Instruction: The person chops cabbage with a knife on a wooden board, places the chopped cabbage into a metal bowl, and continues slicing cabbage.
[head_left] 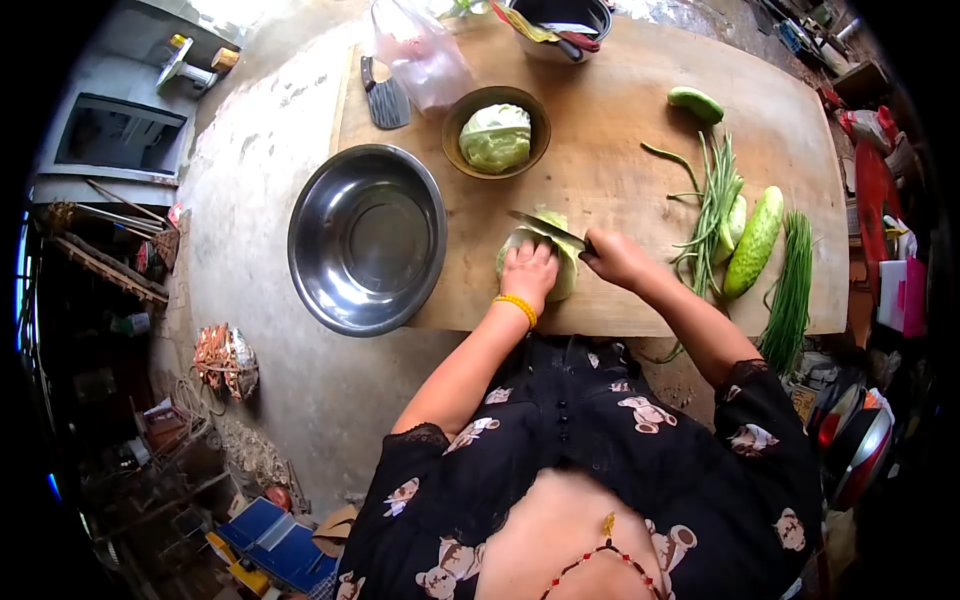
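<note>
My left hand (530, 271) presses on a piece of cabbage (563, 272) at the table's near edge, fingers curled over it. My right hand (614, 258) is closed round the handle of a knife (548, 229). Its blade lies across the cabbage, just beyond my left fingers. How deep the edge sits in the leaves I cannot tell. Behind my hands, a brown bowl (457, 160) holds another pale green cabbage piece (496, 137). To the left stands a wide steel basin (366, 240) with nothing in it, partly past the table edge.
A cleaver (385, 100) lies beside a plastic bag (425, 60) at the far left of the wooden table (600, 130). On the right are long beans (715, 200), a large cucumber (754, 243), a smaller green vegetable (695, 103) and chives (791, 290). A dark container (562, 25) stands at the back.
</note>
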